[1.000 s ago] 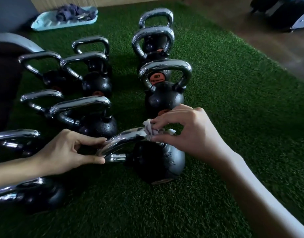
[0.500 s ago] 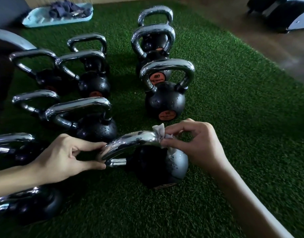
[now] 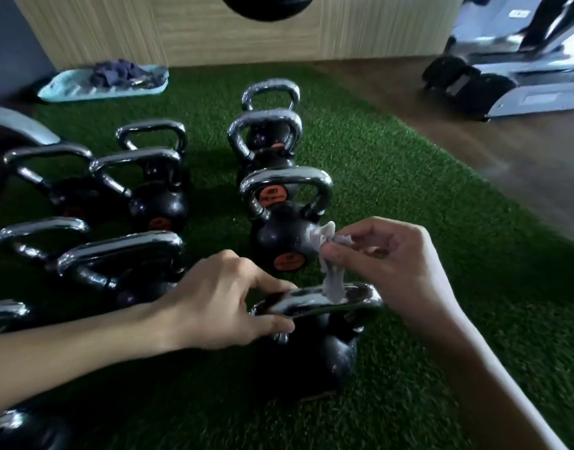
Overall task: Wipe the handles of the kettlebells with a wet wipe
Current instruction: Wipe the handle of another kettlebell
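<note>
A black kettlebell with a chrome handle stands upright on the green turf in front of me. My left hand pinches the left end of that handle. My right hand holds a crumpled white wet wipe just above the handle's right part; the wipe's lower end hangs down onto the chrome. Several more black kettlebells with chrome handles stand in rows behind and to the left, the closest one right behind the wipe.
A pale blue tray with dark cloths lies at the turf's far left edge by a wooden wall. A treadmill base stands on the brown floor at far right. Turf to the right of the kettlebells is bare.
The kettlebell has been turned upright from its tilted pose. My right hand lifted the wipe off the handle's end and now dangles it above. The view has tilted up.
</note>
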A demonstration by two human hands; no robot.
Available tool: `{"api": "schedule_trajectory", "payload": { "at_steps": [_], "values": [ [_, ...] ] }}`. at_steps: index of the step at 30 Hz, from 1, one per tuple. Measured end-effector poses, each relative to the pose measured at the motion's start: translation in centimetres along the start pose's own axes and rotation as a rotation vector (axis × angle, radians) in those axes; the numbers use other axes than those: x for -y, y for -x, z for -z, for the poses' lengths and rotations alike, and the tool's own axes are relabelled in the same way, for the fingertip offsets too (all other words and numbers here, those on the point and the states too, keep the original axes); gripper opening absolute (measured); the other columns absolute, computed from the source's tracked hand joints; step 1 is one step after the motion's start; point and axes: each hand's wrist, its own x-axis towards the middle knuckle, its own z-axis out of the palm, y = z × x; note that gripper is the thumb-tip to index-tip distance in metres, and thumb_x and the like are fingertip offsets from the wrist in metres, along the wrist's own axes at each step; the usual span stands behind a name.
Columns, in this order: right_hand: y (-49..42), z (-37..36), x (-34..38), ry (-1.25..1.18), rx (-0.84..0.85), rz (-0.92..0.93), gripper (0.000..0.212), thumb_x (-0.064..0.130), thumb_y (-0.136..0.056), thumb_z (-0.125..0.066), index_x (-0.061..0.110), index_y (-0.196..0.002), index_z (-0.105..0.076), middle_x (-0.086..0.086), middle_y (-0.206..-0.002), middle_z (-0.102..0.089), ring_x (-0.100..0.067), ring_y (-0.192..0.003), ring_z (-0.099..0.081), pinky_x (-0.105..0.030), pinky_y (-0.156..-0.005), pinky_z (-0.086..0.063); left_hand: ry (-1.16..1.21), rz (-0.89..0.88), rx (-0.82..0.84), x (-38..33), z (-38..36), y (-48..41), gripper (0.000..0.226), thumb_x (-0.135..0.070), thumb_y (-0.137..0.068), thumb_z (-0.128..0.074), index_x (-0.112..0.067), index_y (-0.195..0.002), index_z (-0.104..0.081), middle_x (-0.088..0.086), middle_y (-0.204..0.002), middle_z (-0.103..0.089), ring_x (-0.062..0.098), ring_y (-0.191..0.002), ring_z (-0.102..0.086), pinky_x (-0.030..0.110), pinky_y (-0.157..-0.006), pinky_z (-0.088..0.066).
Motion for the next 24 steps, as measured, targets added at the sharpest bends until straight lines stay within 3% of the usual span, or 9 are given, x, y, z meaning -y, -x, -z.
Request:
{"api": "schedule_trajectory", "payload": {
  "at_steps": [2,4,7,9,11,14,16,21,24],
  "values": [
    [0.0,0.5,0.4,-0.009,-0.015,-0.028,0.017,0.031,-0.074,-0.09,0.022,-0.084,-0.079,0.002,-0.081,-0.078,-0.013,-0.074,-0.072,-0.034,-0.073,-0.057,-0.01,0.033,0.008,-0.8,-0.1,-0.5,0.05,-0.073,-0.071,-0.075,-0.057,-0.118,-0.066,-0.015,-0.089,-0.078,-0.004,-0.051,-0.06,0.01,-0.05,-0.038],
    [0.1,0.7,0.7,-0.091,-0.014,-0.068,0.022,0.031,-0.074,-0.09,0.017,-0.087,-0.079,-0.002,-0.085,-0.079,-0.02,-0.084,-0.076,-0.048,-0.087,-0.06,0.087,0.047,-0.029,-0.8,0.3,-0.5,0.058,-0.069,-0.064,-0.081,-0.057,-0.118,-0.066,-0.027,-0.102,-0.074,-0.002,-0.046,-0.054,0.01,-0.05,-0.036],
    [0.0,0.2,1.2,-0.169,-0.001,-0.115,0.029,0.034,-0.073,-0.09,0.015,-0.089,-0.078,-0.006,-0.088,-0.079,-0.03,-0.09,-0.076,-0.06,-0.094,-0.055,0.244,0.025,-0.286,-0.7,0.7,-0.2,0.072,-0.059,-0.061,-0.086,-0.052,-0.128,-0.062,-0.037,-0.112,-0.068,0.005,-0.048,-0.04,0.025,-0.05,-0.04],
    [-0.1,-0.4,1.7,-0.169,0.006,-0.134,0.028,0.036,-0.073,-0.09,0.015,-0.089,-0.078,-0.005,-0.087,-0.079,-0.029,-0.089,-0.076,-0.062,-0.091,-0.055,0.269,-0.052,-0.413,-1.4,1.0,-0.3,0.075,-0.052,-0.063,-0.088,-0.048,-0.133,-0.06,-0.036,-0.117,-0.067,0.004,-0.05,-0.041,0.024,-0.051,-0.043],
    [-0.2,-0.8,2.1,-0.161,0.021,-0.147,0.026,0.035,-0.074,-0.088,0.016,-0.088,-0.079,-0.003,-0.086,-0.079,-0.024,-0.087,-0.076,-0.057,-0.086,-0.058,0.279,-0.109,-0.467,-2.2,1.0,-0.4,0.071,-0.05,-0.066,-0.088,-0.045,-0.132,-0.063,-0.032,-0.116,-0.069,0.001,-0.049,-0.044,0.02,-0.05,-0.044],
    [-0.4,-1.2,2.6,-0.222,0.057,-0.153,0.019,0.029,-0.079,-0.084,0.012,-0.088,-0.081,-0.005,-0.085,-0.079,-0.014,-0.08,-0.075,-0.03,-0.073,-0.059,0.304,-0.156,-0.556,-2.8,0.7,-0.3,0.06,-0.043,-0.065,-0.089,-0.042,-0.122,-0.069,-0.038,-0.11,-0.068,-0.013,-0.054,-0.053,0.011,-0.053,-0.044],
    [-0.5,-1.4,2.9,-0.264,0.092,-0.16,0.016,0.026,-0.081,-0.082,0.011,-0.087,-0.081,-0.006,-0.084,-0.079,-0.011,-0.077,-0.072,-0.02,-0.069,-0.054,0.317,-0.186,-0.599,-2.9,0.3,-0.1,0.054,-0.04,-0.066,-0.088,-0.045,-0.116,-0.067,-0.044,-0.104,-0.064,-0.016,-0.057,-0.056,0.007,-0.053,-0.042],
    [-0.6,-1.3,3.2,-0.236,0.186,-0.206,0.012,0.025,-0.084,-0.077,0.013,-0.087,-0.082,0.005,-0.069,-0.074,0.002,-0.059,-0.063,-0.008,-0.055,-0.045,0.264,-0.186,-0.722,-2.6,-0.5,-0.1,0.049,-0.038,-0.074,-0.086,-0.031,-0.12,-0.07,-0.025,-0.098,-0.072,-0.004,-0.052,-0.056,0.016,-0.05,-0.044],
    [-0.7,-0.7,3.5,-0.146,0.249,-0.179,0.015,0.028,-0.087,-0.075,0.018,-0.095,-0.082,0.004,-0.086,-0.079,0.003,-0.076,-0.069,-0.006,-0.066,-0.047,0.285,-0.126,-0.726,-1.6,-0.4,0.0,0.039,-0.042,-0.078,-0.082,-0.027,-0.114,-0.076,-0.034,-0.084,-0.069,0.004,-0.047,-0.055,0.016,-0.047,-0.04]
  ]
}}
